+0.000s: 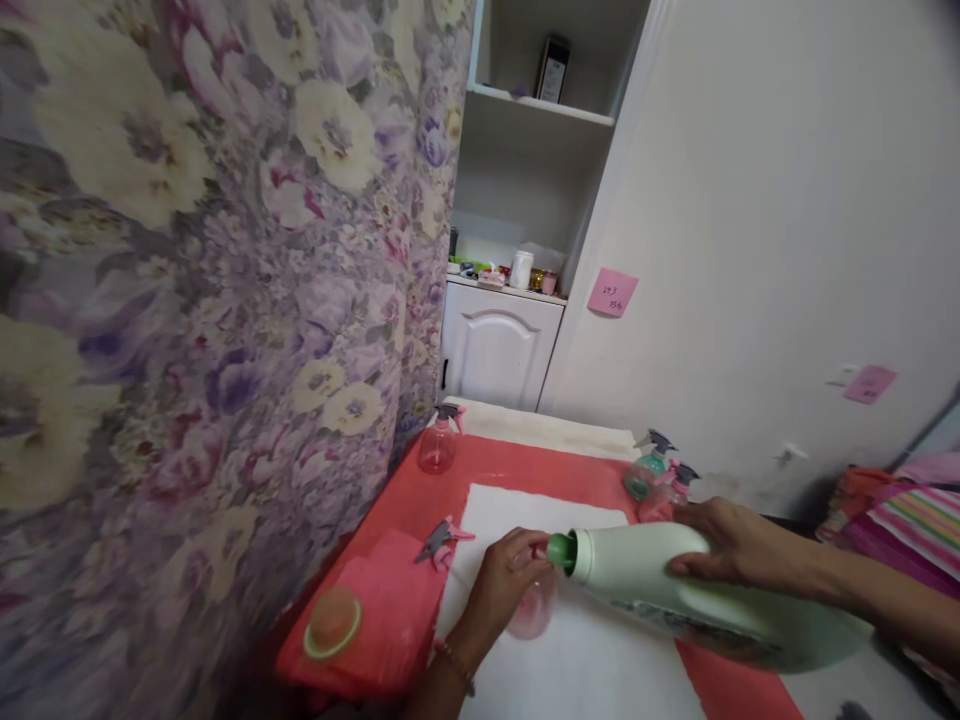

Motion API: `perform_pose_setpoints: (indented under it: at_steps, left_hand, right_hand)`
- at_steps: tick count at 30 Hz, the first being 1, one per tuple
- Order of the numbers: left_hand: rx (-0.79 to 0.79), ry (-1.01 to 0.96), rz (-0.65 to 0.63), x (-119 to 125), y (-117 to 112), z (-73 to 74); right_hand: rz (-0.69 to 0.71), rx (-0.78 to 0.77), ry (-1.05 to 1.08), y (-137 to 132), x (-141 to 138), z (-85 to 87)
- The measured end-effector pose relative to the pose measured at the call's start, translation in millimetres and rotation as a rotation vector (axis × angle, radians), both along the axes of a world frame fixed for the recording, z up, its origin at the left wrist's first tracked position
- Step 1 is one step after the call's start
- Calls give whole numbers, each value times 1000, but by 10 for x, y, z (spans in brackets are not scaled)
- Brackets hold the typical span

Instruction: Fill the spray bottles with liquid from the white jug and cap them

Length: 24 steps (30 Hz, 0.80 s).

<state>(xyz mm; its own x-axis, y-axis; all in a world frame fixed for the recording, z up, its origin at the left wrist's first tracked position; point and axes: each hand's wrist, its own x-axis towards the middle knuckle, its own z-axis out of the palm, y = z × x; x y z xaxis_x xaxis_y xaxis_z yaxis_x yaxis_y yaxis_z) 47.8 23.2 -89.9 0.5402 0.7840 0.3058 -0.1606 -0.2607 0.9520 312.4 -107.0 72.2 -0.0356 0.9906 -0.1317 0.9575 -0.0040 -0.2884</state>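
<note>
My left hand (510,580) grips the neck of a clear pink spray bottle (532,608) with no spray head on it. My right hand (724,545) holds a large pale green jug (637,560) by its handle, tipped nearly level. The jug's green spout (560,550) meets the bottle's mouth, by my left fingers. Whether liquid is flowing I cannot make out. A pink and grey spray head (442,545) lies left of my left hand. Farther left is a round orange piece with a pale green rim (331,622), perhaps a cap.
A pink spray bottle (437,447) stands at the table's back left. A green spray bottle (646,468) and another pink one (667,495) stand behind the jug. A white sheet (585,650) covers part of the red tabletop (517,460). A floral curtain (225,300) hangs close on the left.
</note>
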Motion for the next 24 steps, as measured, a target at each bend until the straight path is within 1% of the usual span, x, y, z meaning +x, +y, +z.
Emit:
perform_pose_setpoints:
  at_steps: [3,9,17,24]
  left_hand:
    - [-4,-6,3,-2,-1,-5]
    - [0,1,1,-8,-6,-3]
    - [8,16,13,-10,-23,29]
    - [31,24,22,-6,-18,8]
  right_hand:
    - [7,-42,14,2,-32,42]
    - [-5,-38,-22,19,-109,147]
    - [-7,-54,-43,32,-122,184]
    - [-3,-57,-48,54,-126,212]
